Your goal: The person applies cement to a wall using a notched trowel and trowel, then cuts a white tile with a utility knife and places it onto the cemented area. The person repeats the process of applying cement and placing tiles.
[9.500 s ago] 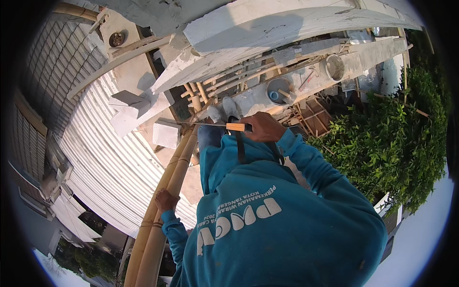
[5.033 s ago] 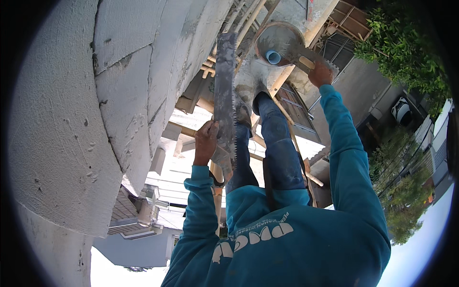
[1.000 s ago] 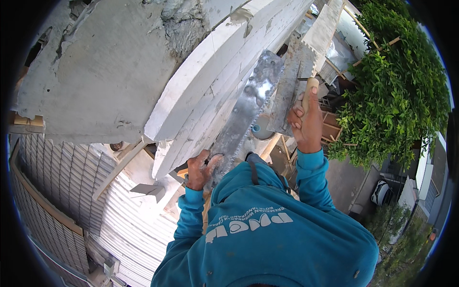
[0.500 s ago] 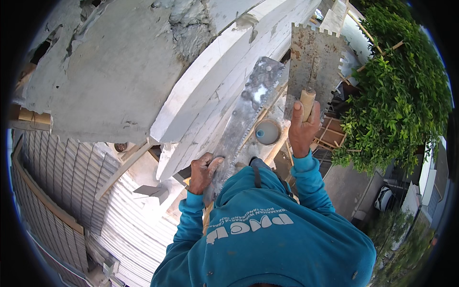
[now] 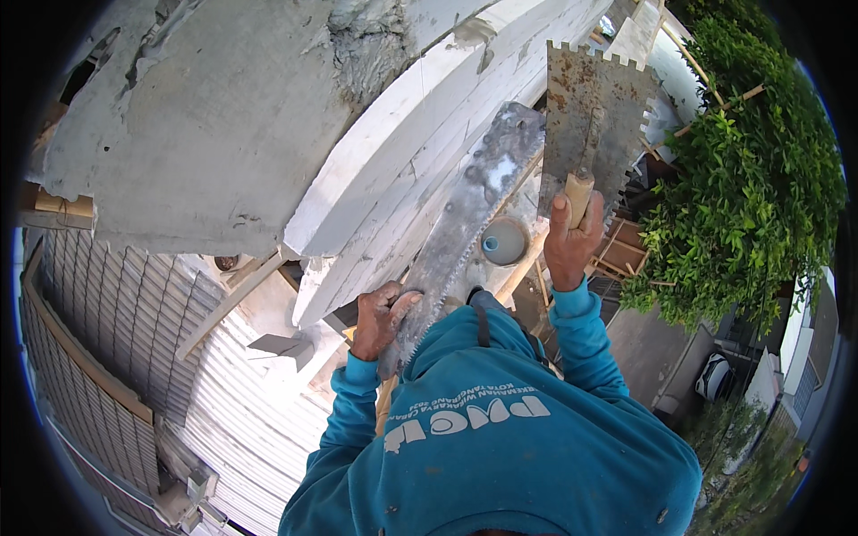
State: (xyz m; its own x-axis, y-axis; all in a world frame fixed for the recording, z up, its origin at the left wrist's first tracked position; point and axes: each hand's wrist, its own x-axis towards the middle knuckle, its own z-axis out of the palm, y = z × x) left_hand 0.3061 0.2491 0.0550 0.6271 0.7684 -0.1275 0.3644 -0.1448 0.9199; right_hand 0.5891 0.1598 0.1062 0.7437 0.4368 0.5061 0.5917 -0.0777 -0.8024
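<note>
Notched trowel (image 5: 572, 98) is sticking out past right hand (image 5: 572, 252), showing gray metal, brown rusty spots, square teeth. Right hand is curling around its wooden handle (image 5: 579, 189). Left hand (image 5: 377, 320) is pinching saw (image 5: 459, 219) between thumb and fingers; gray, smeary saw is slanting away beyond left hand.

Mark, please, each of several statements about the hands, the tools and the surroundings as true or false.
1. The right hand grips the wooden handle of a notched trowel. True.
2. The left hand is empty. False: it holds a long toothed metal blade.
3. The trowel's plate is spotless. False: it has brown stains.
4. A blue thing shows inside a round container. True.
5. Green foliage fills the picture's left side. False: it is at the right.
</note>
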